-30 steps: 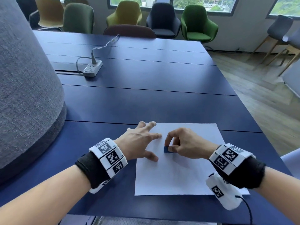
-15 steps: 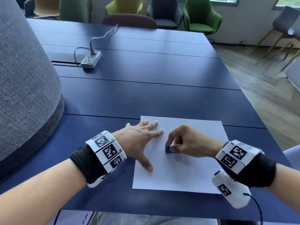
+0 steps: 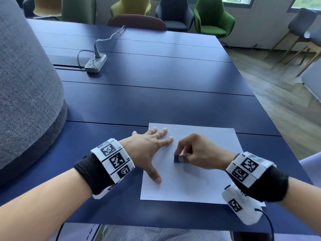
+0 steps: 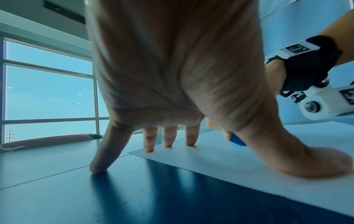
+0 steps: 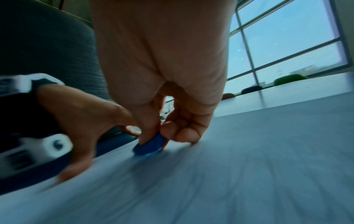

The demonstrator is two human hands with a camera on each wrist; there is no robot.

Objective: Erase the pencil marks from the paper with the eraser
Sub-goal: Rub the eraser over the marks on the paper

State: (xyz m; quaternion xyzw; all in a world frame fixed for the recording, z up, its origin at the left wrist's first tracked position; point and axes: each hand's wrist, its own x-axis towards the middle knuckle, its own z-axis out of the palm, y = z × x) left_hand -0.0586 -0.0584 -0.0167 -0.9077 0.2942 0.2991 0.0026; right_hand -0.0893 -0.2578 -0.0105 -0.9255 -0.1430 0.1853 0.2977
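Our left hand (image 3: 147,150) lies flat, fingers spread and straight, thumb splayed toward us. Our right hand (image 3: 196,152) curls, thumb and forefinger pinching, wrist raised.

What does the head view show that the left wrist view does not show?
Only the head view: the white power strip on the dark blue table, and the whole white sheet of paper. Only the left wrist view: the left hand's little fingertip resting on the table, beside the paper. Both: the right hand pinching the small blue eraser against the paper.
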